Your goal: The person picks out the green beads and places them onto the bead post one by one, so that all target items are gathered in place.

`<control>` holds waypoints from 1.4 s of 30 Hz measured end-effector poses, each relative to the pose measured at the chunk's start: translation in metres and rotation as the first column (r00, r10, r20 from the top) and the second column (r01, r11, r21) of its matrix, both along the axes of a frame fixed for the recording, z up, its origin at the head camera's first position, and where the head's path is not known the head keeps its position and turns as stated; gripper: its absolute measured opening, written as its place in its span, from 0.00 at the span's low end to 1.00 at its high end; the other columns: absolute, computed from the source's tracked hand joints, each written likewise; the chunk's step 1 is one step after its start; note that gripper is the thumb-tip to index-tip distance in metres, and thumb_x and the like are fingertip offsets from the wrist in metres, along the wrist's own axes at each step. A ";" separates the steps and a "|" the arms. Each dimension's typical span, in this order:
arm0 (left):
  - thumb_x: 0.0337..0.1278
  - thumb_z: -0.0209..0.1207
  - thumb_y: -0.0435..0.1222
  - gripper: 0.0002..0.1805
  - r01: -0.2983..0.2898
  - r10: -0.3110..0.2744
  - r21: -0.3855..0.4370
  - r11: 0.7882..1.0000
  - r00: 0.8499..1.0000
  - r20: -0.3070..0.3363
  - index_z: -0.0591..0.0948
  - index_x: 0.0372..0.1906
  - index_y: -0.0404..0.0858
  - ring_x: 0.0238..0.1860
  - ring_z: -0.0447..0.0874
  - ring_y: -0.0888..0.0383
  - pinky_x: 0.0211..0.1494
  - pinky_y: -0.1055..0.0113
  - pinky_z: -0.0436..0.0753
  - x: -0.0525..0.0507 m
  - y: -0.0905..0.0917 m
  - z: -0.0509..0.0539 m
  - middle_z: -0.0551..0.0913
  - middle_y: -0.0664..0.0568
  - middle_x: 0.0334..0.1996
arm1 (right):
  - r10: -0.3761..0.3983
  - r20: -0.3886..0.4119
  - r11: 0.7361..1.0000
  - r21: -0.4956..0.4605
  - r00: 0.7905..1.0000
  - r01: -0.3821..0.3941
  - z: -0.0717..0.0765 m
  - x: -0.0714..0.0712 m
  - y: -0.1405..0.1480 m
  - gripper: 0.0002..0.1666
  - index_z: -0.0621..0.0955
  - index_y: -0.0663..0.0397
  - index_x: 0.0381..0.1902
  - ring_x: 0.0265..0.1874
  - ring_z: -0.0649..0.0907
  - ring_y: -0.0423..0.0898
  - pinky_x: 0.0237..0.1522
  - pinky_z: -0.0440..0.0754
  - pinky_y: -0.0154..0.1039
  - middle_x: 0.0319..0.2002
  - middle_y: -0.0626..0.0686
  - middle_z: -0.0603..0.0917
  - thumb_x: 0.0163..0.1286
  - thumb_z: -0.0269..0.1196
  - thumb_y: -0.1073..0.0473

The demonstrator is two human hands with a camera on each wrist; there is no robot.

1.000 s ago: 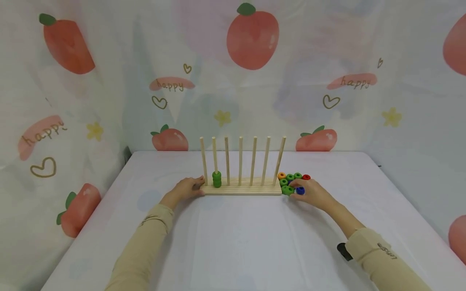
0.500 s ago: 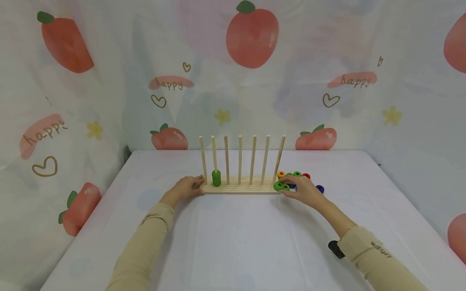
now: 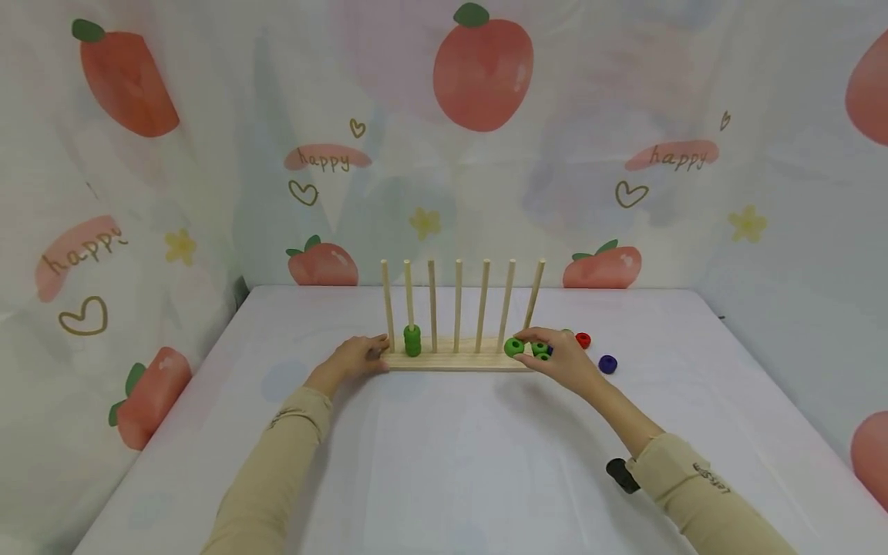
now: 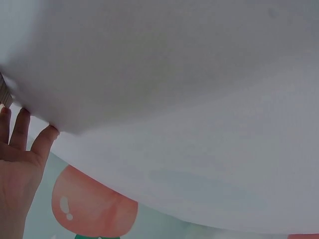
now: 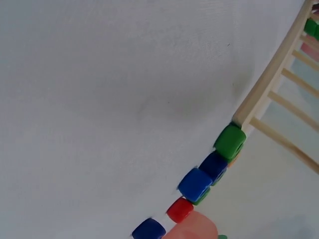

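Observation:
A wooden peg rack stands on the table, its row of upright pegs rising from a flat base. Green beads are stacked low on its second peg from the left. My left hand holds the left end of the base, thumb in front and fingers behind; in the left wrist view, that hand reaches a corner of the wood. With thumb and index finger, my right hand pinches a green bead just over the base's right end. The right wrist view does not show this hand.
Loose beads lie off the rack's right end, partly hidden by my right hand. Among them are a red bead, a dark blue bead and a brighter blue bead. A patterned cloth wall borders the table.
My right hand has picked up a green bead from the loose ones and carried it left over the base. A dark blue bead now lies apart on the right. My left hand keeps its place.

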State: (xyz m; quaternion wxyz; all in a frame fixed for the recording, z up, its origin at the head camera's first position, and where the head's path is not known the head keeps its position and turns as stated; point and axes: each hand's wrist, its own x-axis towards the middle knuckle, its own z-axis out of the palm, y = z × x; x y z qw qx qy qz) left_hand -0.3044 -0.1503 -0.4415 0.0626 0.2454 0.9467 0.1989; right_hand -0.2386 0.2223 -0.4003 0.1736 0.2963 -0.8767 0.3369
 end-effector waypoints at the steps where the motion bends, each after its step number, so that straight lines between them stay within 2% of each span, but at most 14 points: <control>1: 0.54 0.64 0.41 0.30 0.002 -0.002 0.001 1.000 1.000 0.003 0.73 0.61 0.30 0.64 0.67 0.37 0.66 0.47 0.68 0.000 0.000 0.000 0.69 0.42 0.66 | 0.001 -0.006 1.000 0.001 1.000 -0.001 0.000 0.000 -0.002 0.17 0.82 0.65 0.43 0.39 0.85 0.55 0.45 0.83 0.53 0.40 0.60 0.87 0.54 0.70 0.67; 9: 0.56 0.63 0.41 0.31 -0.009 0.009 0.002 1.000 1.000 0.013 0.72 0.62 0.32 0.66 0.65 0.38 0.68 0.48 0.66 -0.002 -0.002 -0.003 0.68 0.42 0.66 | 0.003 -0.008 1.000 0.008 1.000 -0.003 0.005 0.000 -0.015 0.17 0.82 0.63 0.45 0.41 0.85 0.54 0.46 0.82 0.53 0.41 0.57 0.87 0.55 0.70 0.65; 20: 0.55 0.63 0.42 0.31 -0.012 0.012 0.004 1.000 1.000 0.026 0.72 0.62 0.32 0.67 0.64 0.39 0.68 0.48 0.66 -0.002 0.003 -0.001 0.67 0.44 0.67 | 0.041 -0.047 0.998 -0.053 0.998 -0.043 0.007 0.001 -0.026 0.17 0.82 0.65 0.43 0.41 0.85 0.56 0.44 0.83 0.53 0.41 0.60 0.87 0.53 0.70 0.69; 25: 0.55 0.63 0.41 0.30 -0.027 0.026 0.006 1.000 0.999 0.044 0.73 0.61 0.31 0.66 0.65 0.38 0.67 0.48 0.67 0.002 0.002 0.003 0.66 0.44 0.67 | 0.065 -0.038 0.995 -0.071 0.997 -0.067 0.009 0.000 -0.036 0.17 0.82 0.65 0.44 0.41 0.85 0.55 0.46 0.82 0.53 0.42 0.60 0.86 0.54 0.69 0.69; 31: 0.54 0.64 0.40 0.30 -0.020 0.020 0.005 1.000 0.999 0.028 0.73 0.60 0.31 0.64 0.67 0.37 0.66 0.47 0.69 0.003 -0.003 0.006 0.67 0.43 0.66 | 0.072 -0.041 0.995 -0.059 0.997 -0.075 0.015 -0.001 -0.048 0.18 0.82 0.66 0.45 0.42 0.85 0.55 0.47 0.82 0.51 0.42 0.60 0.86 0.55 0.69 0.68; 42: 0.55 0.63 0.42 0.30 -0.018 0.018 0.001 1.000 0.998 0.064 0.72 0.62 0.32 0.65 0.66 0.39 0.66 0.49 0.68 0.002 -0.002 0.002 0.65 0.44 0.67 | 0.077 0.006 0.989 -0.129 0.997 -0.075 0.022 0.001 -0.062 0.17 0.82 0.66 0.45 0.44 0.84 0.56 0.50 0.81 0.53 0.43 0.61 0.86 0.56 0.68 0.68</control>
